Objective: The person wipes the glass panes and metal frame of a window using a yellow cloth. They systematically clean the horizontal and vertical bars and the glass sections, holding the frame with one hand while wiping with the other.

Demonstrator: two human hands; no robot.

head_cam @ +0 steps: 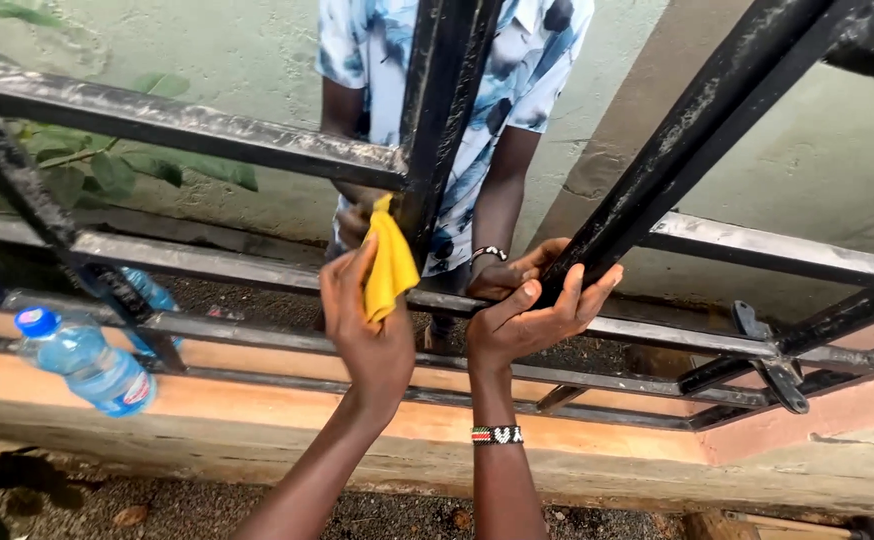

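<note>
Low concrete ledge (597,455) carries it all: black metal window grille (257,275) on it, plastic water bottle (85,362) near the grille's left end.

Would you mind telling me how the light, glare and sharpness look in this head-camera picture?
Head view: soft, even daylight with no hard shadows; pale sheen along the black metal bars; the left hand with the yellow cloth and the right hand are fairly sharp; the water bottle is slightly soft; bars splay outward toward the frame edges.

A single head-worn camera looks forward and downward, close to the black metal frame (437,120), facing the wall (257,80) behind it. No second view exists.
</note>
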